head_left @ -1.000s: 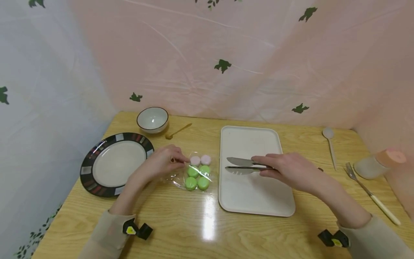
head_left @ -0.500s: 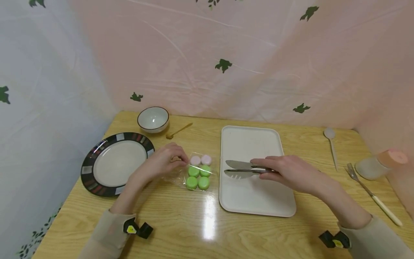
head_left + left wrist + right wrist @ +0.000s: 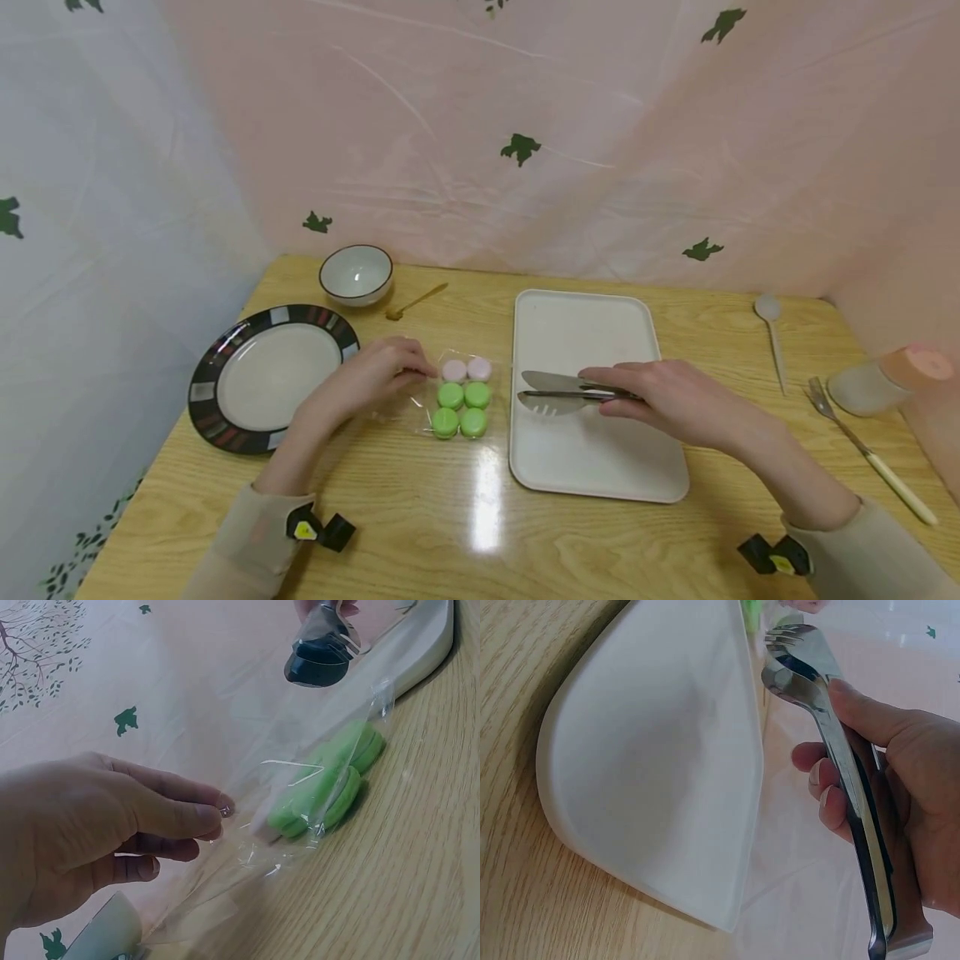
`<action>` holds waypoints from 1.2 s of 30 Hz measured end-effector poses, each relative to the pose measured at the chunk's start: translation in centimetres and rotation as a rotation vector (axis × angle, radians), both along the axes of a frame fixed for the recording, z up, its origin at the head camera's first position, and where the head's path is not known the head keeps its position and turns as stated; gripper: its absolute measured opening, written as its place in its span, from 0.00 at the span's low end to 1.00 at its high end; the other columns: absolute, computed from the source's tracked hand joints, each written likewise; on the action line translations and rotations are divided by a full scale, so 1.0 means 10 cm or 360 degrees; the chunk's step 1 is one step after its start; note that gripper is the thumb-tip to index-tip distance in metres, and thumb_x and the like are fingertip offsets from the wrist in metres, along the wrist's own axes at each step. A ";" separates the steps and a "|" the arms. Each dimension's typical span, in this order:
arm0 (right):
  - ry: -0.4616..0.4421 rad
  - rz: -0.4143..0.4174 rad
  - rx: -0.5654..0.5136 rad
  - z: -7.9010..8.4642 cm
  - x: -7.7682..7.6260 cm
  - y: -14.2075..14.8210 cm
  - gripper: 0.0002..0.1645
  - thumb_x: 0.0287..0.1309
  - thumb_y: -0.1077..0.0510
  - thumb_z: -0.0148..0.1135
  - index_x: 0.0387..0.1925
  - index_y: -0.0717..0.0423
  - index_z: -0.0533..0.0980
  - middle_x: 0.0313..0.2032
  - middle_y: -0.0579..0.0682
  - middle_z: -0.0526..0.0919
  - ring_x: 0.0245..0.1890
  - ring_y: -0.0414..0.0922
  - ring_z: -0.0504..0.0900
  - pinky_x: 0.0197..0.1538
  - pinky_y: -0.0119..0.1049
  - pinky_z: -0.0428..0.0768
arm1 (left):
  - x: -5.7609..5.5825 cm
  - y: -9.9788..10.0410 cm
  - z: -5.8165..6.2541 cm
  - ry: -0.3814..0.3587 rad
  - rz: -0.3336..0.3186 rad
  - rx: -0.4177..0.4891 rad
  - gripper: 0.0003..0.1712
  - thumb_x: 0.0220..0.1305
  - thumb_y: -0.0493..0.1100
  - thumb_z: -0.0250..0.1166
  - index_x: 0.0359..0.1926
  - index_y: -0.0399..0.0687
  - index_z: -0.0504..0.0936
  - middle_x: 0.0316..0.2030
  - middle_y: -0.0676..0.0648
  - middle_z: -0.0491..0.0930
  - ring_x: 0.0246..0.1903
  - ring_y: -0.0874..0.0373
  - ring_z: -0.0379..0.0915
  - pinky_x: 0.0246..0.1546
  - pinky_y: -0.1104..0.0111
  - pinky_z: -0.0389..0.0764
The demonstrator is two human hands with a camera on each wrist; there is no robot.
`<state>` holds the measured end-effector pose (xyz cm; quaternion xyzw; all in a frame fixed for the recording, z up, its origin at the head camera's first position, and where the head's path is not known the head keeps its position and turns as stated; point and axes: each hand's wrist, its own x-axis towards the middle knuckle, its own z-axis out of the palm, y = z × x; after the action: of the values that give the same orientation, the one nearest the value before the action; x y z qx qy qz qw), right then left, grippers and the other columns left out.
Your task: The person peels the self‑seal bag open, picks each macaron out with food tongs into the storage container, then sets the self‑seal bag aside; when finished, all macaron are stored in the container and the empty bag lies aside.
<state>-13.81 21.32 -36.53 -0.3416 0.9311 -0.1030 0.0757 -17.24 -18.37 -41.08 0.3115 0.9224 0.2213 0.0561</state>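
Observation:
My left hand pinches the edge of a clear plastic bag between thumb and forefinger. Inside the bag, on the table, are several green macarons, with two pale pink macarons behind them. My right hand grips metal tongs over a white rectangular tray. The tongs' ends, one of them slotted, point left towards the bag and stand slightly apart with nothing between them. In the right wrist view, thumb and fingers wrap both arms of the tongs.
At left lies a black-rimmed plate; behind it stand a white bowl and a small golden spoon. On the right are a pale spoon, a fork and a jar with a pinkish lid. Fabric walls enclose the table.
The tongs have shifted slightly left over the tray. My left hand keeps its pinch on the bag, and the film over the macarons has moved a little. The view has shifted slightly.

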 end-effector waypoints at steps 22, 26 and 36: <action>0.0024 0.0003 -0.0007 -0.03 -0.01 0.01 0.26 0.60 0.42 0.58 0.60 0.35 0.71 0.47 0.34 0.82 0.43 0.31 0.82 0.42 0.35 0.79 | -0.01 0.02 -0.10 0.0163 -0.0004 -0.0245 0.27 0.45 0.59 0.72 0.49 0.58 0.84 0.47 0.55 0.83 0.50 0.59 0.77 0.55 0.58 0.72; 0.0024 0.0010 0.0002 -0.04 -0.01 0.01 0.26 0.60 0.41 0.57 0.61 0.35 0.70 0.47 0.34 0.82 0.42 0.31 0.82 0.41 0.35 0.79 | -0.02 0.04 -0.13 0.0193 0.0006 -0.0250 0.20 0.48 0.55 0.72 0.44 0.59 0.86 0.40 0.58 0.84 0.42 0.63 0.79 0.46 0.63 0.77; 0.0034 0.0008 0.0009 -0.05 -0.02 0.01 0.26 0.60 0.40 0.57 0.61 0.34 0.70 0.47 0.34 0.82 0.43 0.32 0.81 0.42 0.36 0.79 | -0.03 0.08 -0.15 0.0215 0.0028 -0.0250 0.04 0.54 0.45 0.70 0.31 0.63 0.87 0.29 0.64 0.82 0.32 0.67 0.74 0.37 0.69 0.75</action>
<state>-14.01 21.41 -37.02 -0.3449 0.9313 -0.0964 0.0669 -17.55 -17.60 -42.60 0.3123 0.9413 0.1274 0.0160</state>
